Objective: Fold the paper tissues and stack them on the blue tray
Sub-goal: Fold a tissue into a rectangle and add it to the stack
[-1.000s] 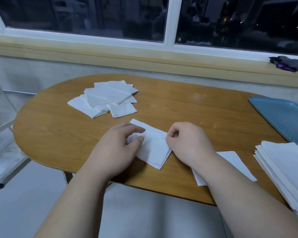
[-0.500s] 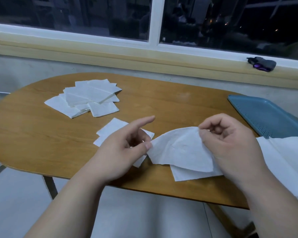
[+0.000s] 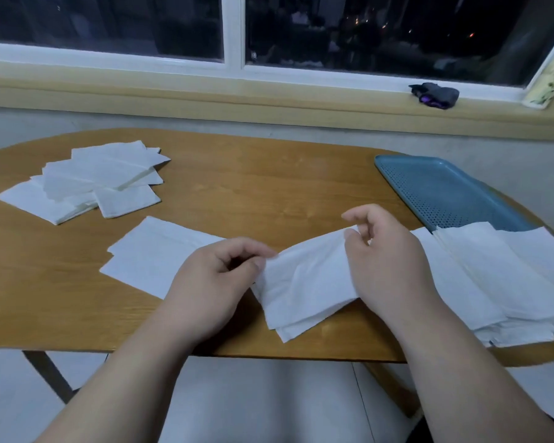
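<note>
White crumpled paper tissue (image 3: 304, 276) held left of blue perforated plastic tray (image 3: 445, 190), nearer person; left hand (image 3: 218, 276) pinches its left end, right hand (image 3: 384, 260) its right corner. Best: pull taut, align corners, then crease flat on wooden surface (image 3: 269, 193).
</note>
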### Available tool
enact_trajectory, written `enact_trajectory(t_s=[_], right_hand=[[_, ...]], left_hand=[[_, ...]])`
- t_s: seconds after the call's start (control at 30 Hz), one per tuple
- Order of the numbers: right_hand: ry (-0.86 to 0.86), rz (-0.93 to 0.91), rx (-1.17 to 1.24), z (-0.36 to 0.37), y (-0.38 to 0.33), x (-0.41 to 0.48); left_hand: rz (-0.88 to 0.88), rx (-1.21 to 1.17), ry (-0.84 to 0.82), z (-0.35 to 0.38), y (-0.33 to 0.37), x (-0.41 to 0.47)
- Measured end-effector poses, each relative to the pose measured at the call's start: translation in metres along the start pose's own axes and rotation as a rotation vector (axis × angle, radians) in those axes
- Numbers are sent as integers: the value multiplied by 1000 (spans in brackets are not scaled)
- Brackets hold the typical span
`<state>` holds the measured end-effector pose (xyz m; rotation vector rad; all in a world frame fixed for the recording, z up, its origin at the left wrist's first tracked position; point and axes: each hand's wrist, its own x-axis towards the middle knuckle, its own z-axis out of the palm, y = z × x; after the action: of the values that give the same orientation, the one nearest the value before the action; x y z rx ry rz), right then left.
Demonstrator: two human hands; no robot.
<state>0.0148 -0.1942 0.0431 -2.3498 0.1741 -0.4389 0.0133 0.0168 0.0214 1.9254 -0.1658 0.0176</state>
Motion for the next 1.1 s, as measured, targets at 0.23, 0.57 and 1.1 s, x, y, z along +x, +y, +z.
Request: enact_trajectory(t_s=[0.23,0.57,1.1], right_hand=[[-23,-8,-101,4,9,14],[-156,-90,-449,24,9,10],[-299,-327,-518,26,18,-23]], left_hand=[[-138,-316,-99,7,6,6],[-137,315,-180,4,-5,10],[162,684,-19,-4,-16,13]])
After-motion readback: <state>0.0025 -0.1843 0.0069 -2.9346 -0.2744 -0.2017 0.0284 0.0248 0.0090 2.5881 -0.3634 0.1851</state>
